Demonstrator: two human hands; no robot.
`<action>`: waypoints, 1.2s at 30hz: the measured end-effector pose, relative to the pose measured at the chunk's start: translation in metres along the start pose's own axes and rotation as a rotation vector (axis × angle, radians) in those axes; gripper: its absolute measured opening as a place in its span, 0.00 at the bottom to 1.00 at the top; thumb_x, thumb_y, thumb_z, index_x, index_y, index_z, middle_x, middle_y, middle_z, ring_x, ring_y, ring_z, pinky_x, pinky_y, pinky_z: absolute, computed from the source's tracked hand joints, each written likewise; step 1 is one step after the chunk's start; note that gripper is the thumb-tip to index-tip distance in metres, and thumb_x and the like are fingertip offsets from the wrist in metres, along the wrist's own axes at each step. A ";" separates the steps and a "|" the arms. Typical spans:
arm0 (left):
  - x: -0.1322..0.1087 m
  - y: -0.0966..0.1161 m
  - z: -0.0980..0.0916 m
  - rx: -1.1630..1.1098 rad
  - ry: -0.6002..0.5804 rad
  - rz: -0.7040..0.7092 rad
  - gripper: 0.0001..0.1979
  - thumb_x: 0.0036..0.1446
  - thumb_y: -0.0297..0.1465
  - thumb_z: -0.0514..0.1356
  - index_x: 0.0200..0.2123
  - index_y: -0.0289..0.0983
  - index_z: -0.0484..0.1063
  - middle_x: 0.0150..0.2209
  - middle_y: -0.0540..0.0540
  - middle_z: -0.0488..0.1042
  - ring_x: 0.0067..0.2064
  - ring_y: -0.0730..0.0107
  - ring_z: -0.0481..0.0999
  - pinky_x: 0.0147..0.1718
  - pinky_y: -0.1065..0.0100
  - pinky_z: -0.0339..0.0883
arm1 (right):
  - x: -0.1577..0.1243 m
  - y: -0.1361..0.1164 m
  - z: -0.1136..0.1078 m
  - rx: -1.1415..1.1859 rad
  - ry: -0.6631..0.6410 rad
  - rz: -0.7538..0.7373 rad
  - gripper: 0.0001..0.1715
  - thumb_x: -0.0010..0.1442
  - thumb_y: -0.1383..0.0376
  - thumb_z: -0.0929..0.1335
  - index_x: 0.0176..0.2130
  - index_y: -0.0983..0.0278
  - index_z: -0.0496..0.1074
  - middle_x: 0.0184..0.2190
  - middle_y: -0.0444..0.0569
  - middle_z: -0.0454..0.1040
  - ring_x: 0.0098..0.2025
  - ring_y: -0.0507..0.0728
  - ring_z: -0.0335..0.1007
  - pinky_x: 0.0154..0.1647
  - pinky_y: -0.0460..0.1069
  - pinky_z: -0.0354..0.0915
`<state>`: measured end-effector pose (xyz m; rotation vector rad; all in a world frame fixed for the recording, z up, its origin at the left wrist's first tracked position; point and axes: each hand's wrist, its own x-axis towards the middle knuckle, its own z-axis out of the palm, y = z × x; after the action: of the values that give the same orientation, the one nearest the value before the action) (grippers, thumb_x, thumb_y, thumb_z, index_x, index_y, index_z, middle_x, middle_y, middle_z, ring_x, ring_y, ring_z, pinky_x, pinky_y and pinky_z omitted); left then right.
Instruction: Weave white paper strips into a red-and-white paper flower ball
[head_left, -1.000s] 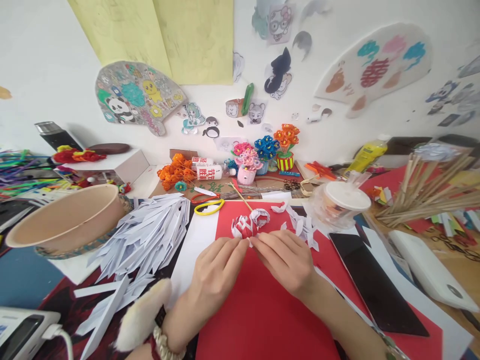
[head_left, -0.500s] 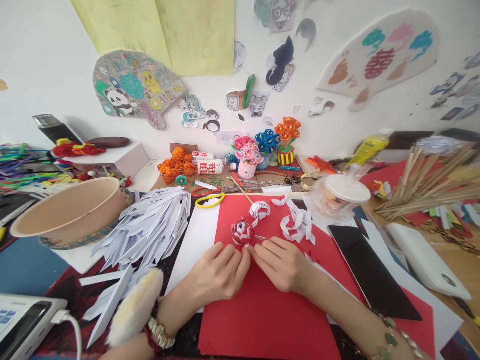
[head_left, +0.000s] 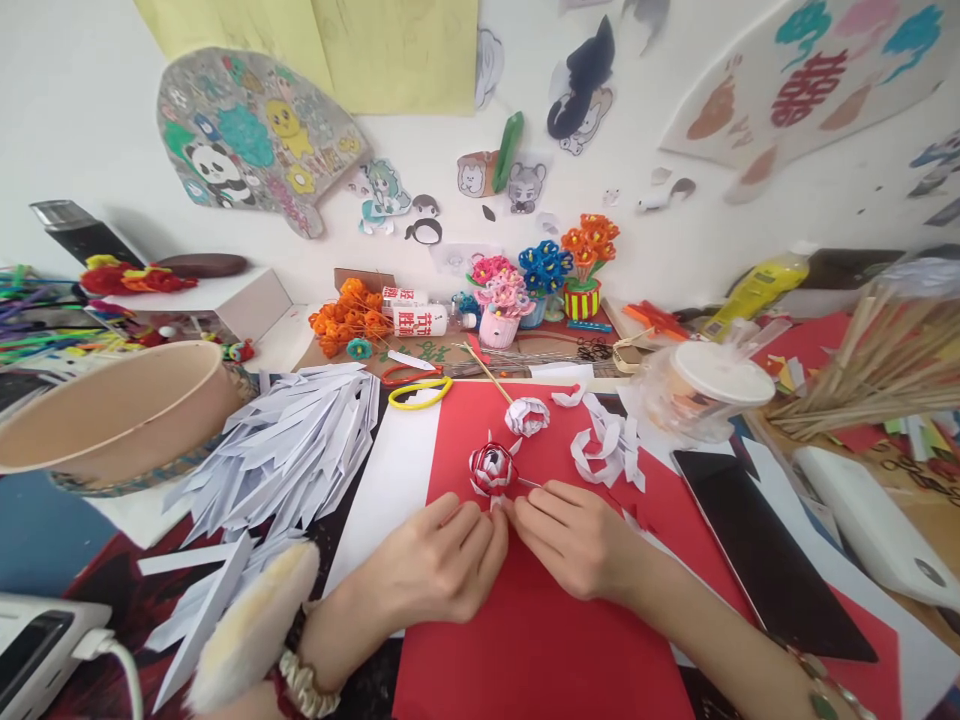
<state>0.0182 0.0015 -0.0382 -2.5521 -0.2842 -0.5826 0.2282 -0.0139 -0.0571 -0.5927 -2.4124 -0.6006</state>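
Note:
Both hands meet over a red sheet [head_left: 540,650], just below a red-and-white folded paper flower [head_left: 493,468]. My left hand [head_left: 450,555] has its fingers closed in a pinch at the flower's lower edge, on a white paper petal tip. Opposite it, my right hand [head_left: 574,535] pinches close to the same spot; what its fingertips hold is hidden, though a thin white strip shows above the knuckles. Just behind lies a white paper flower [head_left: 527,415] on a thin stick. Curled white paper strips [head_left: 607,445] lie to the right of the flowers.
A heap of folded white paper strips [head_left: 281,445] and a beige bowl [head_left: 120,400] stand left. Yellow-handled scissors [head_left: 420,393] lie behind the red sheet. On the right are a black tablet [head_left: 772,555], a lidded cup [head_left: 712,385], a white power bank [head_left: 874,525] and wooden sticks [head_left: 862,350].
The camera view has shifted slightly. The red-and-white flower has turned to face more upward, showing its dark centre. Both hands stay pinched together at its lower edge.

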 end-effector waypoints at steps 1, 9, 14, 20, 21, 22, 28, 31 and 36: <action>0.000 0.000 0.000 -0.010 0.006 0.003 0.09 0.62 0.18 0.53 0.42 0.24 0.73 0.27 0.44 0.75 0.25 0.69 0.70 0.22 0.65 0.60 | 0.000 0.000 0.000 0.012 -0.006 0.000 0.21 0.65 0.80 0.60 0.27 0.69 0.75 0.24 0.51 0.72 0.24 0.55 0.61 0.25 0.52 0.60; 0.002 0.000 0.004 -0.098 0.000 -0.048 0.09 0.64 0.19 0.52 0.36 0.28 0.72 0.26 0.46 0.72 0.24 0.69 0.67 0.22 0.64 0.56 | -0.002 -0.001 0.000 0.036 -0.042 0.002 0.22 0.66 0.80 0.60 0.27 0.67 0.75 0.26 0.52 0.75 0.26 0.55 0.63 0.28 0.53 0.63; 0.001 0.000 0.004 -0.128 0.015 -0.164 0.13 0.67 0.18 0.47 0.37 0.29 0.71 0.23 0.49 0.70 0.24 0.68 0.66 0.23 0.64 0.55 | 0.000 0.001 0.000 0.022 0.000 0.088 0.19 0.66 0.79 0.62 0.29 0.70 0.76 0.25 0.53 0.76 0.27 0.56 0.66 0.27 0.53 0.62; 0.003 -0.003 0.002 -0.157 0.031 -0.239 0.11 0.68 0.20 0.48 0.40 0.30 0.69 0.24 0.50 0.70 0.24 0.69 0.67 0.23 0.65 0.55 | 0.001 0.000 -0.001 -0.049 0.028 0.245 0.10 0.65 0.77 0.67 0.36 0.69 0.78 0.29 0.51 0.79 0.27 0.56 0.68 0.28 0.53 0.61; 0.003 -0.003 0.002 -0.162 0.031 -0.246 0.10 0.68 0.20 0.48 0.41 0.30 0.69 0.24 0.50 0.70 0.24 0.69 0.67 0.23 0.65 0.55 | 0.000 0.000 0.000 -0.055 0.034 0.251 0.09 0.64 0.77 0.67 0.36 0.69 0.78 0.29 0.51 0.79 0.27 0.56 0.69 0.27 0.53 0.61; 0.004 -0.004 0.002 -0.164 0.033 -0.252 0.10 0.68 0.20 0.48 0.41 0.30 0.69 0.24 0.50 0.70 0.24 0.70 0.67 0.23 0.66 0.55 | 0.000 0.000 0.000 -0.056 0.036 0.252 0.09 0.64 0.77 0.68 0.37 0.69 0.78 0.29 0.51 0.79 0.27 0.56 0.69 0.27 0.53 0.61; 0.002 -0.004 0.003 -0.089 0.037 -0.298 0.08 0.67 0.21 0.50 0.42 0.31 0.70 0.23 0.51 0.70 0.24 0.70 0.67 0.23 0.64 0.53 | 0.000 -0.001 0.002 -0.043 0.048 0.280 0.09 0.65 0.77 0.67 0.38 0.69 0.77 0.28 0.51 0.80 0.26 0.55 0.69 0.27 0.52 0.62; 0.002 -0.005 0.003 -0.065 0.031 -0.293 0.09 0.67 0.20 0.49 0.41 0.31 0.69 0.23 0.51 0.70 0.23 0.70 0.67 0.23 0.64 0.53 | 0.000 0.000 0.002 -0.016 0.081 0.302 0.09 0.65 0.77 0.66 0.37 0.69 0.77 0.28 0.51 0.80 0.26 0.55 0.69 0.27 0.52 0.63; 0.004 -0.005 0.003 -0.062 0.046 -0.237 0.12 0.68 0.19 0.47 0.41 0.29 0.70 0.22 0.50 0.69 0.23 0.70 0.66 0.22 0.65 0.55 | 0.002 0.001 0.003 0.020 0.079 0.276 0.11 0.65 0.79 0.65 0.36 0.73 0.78 0.29 0.55 0.79 0.28 0.56 0.70 0.27 0.52 0.64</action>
<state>0.0216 0.0077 -0.0365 -2.5790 -0.5662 -0.7474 0.2263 -0.0112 -0.0579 -0.8592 -2.2095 -0.4720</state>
